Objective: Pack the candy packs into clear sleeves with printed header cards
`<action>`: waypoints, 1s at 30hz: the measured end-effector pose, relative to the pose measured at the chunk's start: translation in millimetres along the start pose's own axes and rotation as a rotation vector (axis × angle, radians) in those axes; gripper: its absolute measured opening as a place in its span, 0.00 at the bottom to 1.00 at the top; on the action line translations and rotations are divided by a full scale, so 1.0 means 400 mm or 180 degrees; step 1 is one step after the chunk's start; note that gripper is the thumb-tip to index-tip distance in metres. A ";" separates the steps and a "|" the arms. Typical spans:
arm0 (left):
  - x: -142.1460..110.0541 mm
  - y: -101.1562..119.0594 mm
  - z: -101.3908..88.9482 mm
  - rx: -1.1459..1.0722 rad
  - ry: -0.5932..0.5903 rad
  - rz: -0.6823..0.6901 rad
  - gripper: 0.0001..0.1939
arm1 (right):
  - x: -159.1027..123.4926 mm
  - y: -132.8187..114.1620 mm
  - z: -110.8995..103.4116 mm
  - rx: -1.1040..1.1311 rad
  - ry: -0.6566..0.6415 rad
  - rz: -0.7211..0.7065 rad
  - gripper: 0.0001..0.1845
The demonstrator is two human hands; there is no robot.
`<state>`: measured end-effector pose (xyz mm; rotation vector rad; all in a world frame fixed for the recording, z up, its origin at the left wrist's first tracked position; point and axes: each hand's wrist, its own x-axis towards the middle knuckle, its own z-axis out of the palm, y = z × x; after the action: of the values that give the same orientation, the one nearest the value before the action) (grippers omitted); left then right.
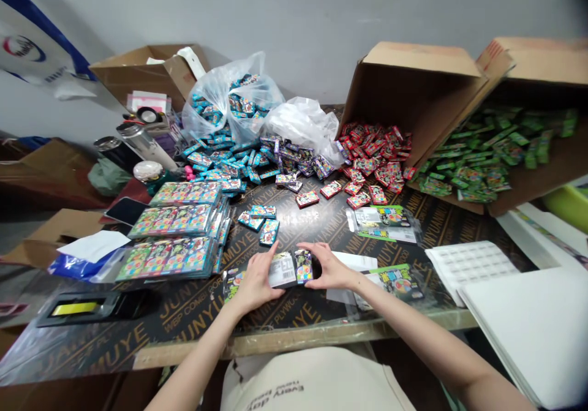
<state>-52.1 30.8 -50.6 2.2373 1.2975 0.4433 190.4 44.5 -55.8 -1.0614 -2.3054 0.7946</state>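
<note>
In the head view, a grey-and-white barcoded pack (281,270) lies on the dark table in front of me. My left hand (255,281) holds its left side, forefinger at the far edge and thumb at the near one. My right hand (331,267) grips a small purple box (303,266) against the pack's right end. Left of my left hand, a colourful green-edged piece (232,282) is partly covered. Beyond my hands lie several loose blue boxes (269,232). Right of them, clear sleeves with printed cards (395,282) lie partly under my right forearm.
Stacked wrapped sets (163,258) stand at the left. Piles of blue boxes (215,160), purple boxes (294,154) and red boxes (374,154) lie at the back. Green boxes (482,154) fill a tilted carton (546,184). White sheets (473,264) lie at the right.
</note>
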 end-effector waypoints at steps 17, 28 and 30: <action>0.006 0.002 0.032 0.0122 0.0083 -0.0104 0.52 | 0.271 0.149 -0.122 -0.1012 0.0636 0.0672 0.29; 0.116 0.071 0.009 -0.3805 0.0593 -0.1816 0.22 | 0.149 -0.010 -0.038 0.1254 0.0650 0.0489 0.25; 0.125 0.082 0.021 -0.3868 0.0467 -0.1860 0.20 | 0.100 -0.037 -0.046 0.0979 0.0774 0.0532 0.34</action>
<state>-0.2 58.7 -37.2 0.8050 1.1713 0.8609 170.8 74.0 -25.6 -1.1474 -1.8409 0.9877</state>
